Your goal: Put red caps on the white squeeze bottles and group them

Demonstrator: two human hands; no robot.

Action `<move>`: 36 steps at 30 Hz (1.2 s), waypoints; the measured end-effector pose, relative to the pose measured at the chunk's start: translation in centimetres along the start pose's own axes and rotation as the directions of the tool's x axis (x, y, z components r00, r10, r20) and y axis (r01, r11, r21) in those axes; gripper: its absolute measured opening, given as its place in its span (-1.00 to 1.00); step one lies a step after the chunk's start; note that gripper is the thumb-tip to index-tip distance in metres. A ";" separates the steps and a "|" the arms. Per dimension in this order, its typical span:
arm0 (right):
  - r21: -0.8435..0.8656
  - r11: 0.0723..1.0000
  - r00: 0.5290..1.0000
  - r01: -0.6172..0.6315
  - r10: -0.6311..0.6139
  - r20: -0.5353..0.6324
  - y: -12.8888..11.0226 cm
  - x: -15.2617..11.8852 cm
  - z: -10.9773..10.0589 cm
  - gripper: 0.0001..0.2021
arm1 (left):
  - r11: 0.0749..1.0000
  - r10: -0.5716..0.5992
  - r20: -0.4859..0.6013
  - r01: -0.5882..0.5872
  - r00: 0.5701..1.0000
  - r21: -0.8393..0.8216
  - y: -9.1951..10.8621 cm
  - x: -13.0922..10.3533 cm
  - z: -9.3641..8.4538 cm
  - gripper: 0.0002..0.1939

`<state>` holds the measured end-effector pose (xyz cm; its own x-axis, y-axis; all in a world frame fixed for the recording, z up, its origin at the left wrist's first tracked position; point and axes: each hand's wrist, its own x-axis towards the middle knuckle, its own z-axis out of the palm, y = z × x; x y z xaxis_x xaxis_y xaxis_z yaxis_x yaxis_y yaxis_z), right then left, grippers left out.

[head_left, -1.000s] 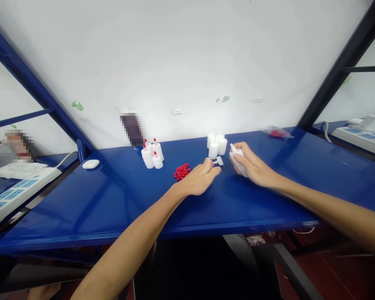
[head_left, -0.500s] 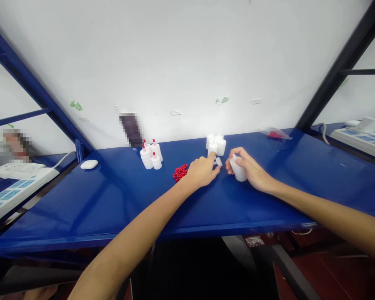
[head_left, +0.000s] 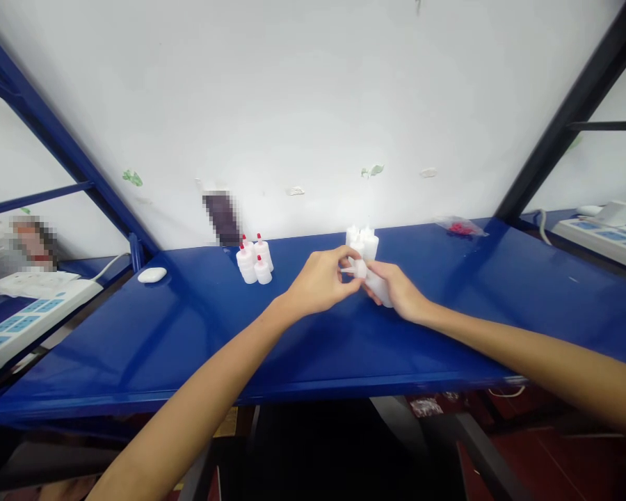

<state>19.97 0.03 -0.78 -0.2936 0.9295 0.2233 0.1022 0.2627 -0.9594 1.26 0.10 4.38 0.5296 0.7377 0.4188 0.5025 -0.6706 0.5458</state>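
Observation:
My right hand point(head_left: 404, 292) is closed round a white squeeze bottle point(head_left: 380, 288), tilted with its top toward the left. At the bottle's mouth my left hand point(head_left: 318, 280) pinches a white nozzle cap point(head_left: 359, 268) between thumb and fingers, its thin tip pointing left. Whether the cap is seated on the neck I cannot tell. Right behind the hands stand several white bottles point(head_left: 369, 243), partly covered by my fingers. To the left, several white bottles with red tips point(head_left: 247, 266) stand upright in a group. My left hand hides the place where small red tips lay.
Everything stands on a blue table point(head_left: 188, 334) against a white wall. A white rounded case point(head_left: 151, 275) lies at the left. A clear bag with red pieces point(head_left: 461, 227) lies at the back right. Blue and black frame posts rise at the sides, with power strips point(head_left: 36, 320) beyond them.
My left hand has picked up the nozzle cap from the table and brought it to the bottle's mouth. The right hand has moved left and tilted the bottle toward it.

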 end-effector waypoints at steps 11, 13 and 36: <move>0.061 0.992 0.987 0.111 -0.118 0.114 -0.4 2.8 5.0 -0.56 | 0.990 0.001 0.068 0.009 0.998 -0.141 -2.9 -1.4 -2.6 -0.66; 0.090 0.988 0.986 0.122 -0.131 0.103 -0.4 3.0 5.0 -0.58 | 0.988 0.003 0.070 0.008 0.998 -0.154 -3.1 -1.4 -2.8 -0.59; 0.032 0.970 0.970 0.243 -0.242 -0.035 0.2 2.3 4.0 -0.66 | 0.882 -0.150 0.281 0.000 0.948 0.471 -9.0 -4.1 -5.4 -0.61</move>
<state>15.51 1.14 -1.16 -0.2765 0.8469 0.4542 -0.0028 0.4719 -0.8816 -9.08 3.53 1.65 0.6191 0.7774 0.1111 0.7648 -0.6290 0.1396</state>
